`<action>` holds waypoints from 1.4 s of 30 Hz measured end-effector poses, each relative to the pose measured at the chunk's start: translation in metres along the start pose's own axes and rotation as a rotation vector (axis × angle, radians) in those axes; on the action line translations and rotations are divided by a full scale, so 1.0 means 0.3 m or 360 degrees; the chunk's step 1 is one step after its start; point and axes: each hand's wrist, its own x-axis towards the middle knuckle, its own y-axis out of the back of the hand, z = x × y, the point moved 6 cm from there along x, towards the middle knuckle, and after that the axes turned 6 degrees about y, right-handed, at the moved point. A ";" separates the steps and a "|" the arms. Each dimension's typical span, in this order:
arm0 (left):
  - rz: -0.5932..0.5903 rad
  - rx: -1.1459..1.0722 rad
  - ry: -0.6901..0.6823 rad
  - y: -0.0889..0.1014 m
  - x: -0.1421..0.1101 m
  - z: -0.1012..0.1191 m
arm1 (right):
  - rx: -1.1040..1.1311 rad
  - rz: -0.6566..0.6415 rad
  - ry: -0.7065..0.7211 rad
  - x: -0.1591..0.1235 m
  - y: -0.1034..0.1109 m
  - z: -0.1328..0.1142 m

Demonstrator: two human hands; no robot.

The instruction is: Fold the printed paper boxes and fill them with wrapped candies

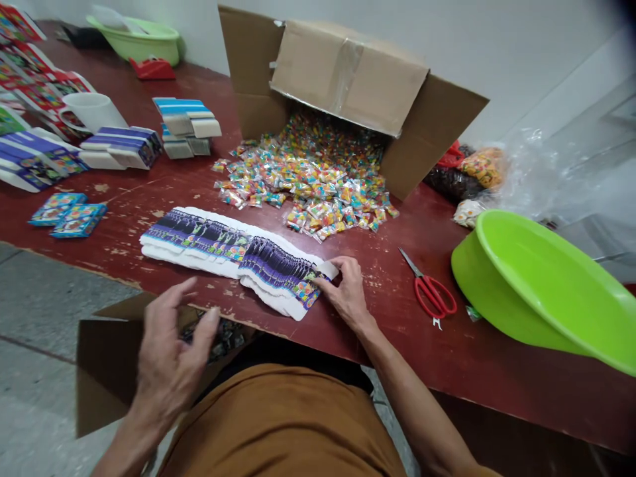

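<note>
A long overlapping row of flat, printed purple-and-white carton blanks (213, 242) lies fanned out near the front edge of the table. My right hand (348, 291) is at the row's right end, thumb and fingers pinching the endmost carton blank (325, 270). In front of the table edge, my left hand (173, 344) hovers with thumb and fingers apart, holding nothing. Behind the row, a heap of small clear packets of colourful candy (318, 175) spills from a cardboard box (348, 76) lying on its side.
Red-handled scissors (433, 291) and a green basin (497, 291) are on the right. Two small blue boxes (79, 218), stacked cartons (186, 126), a white mug (93, 111) and a red tape dispenser (152, 68) stand left. An open carton (106, 371) sits below the table edge.
</note>
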 end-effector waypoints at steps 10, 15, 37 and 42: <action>-0.2243 -0.1306 0.0763 -0.322 -0.152 0.267 | 0.1263 -0.0611 -0.0152 -0.059 0.043 -0.263; -0.2143 -0.1397 0.0774 -0.326 -0.176 0.256 | 0.1540 -0.0823 -0.0313 -0.106 -0.022 -0.277; -0.0726 -0.1039 0.0337 -0.251 -0.107 0.208 | 0.1228 -0.0186 -0.0480 -0.148 -0.031 -0.215; -0.0734 -0.0984 0.0430 -0.245 -0.112 0.197 | 0.1288 -0.0221 -0.0310 -0.163 -0.048 -0.235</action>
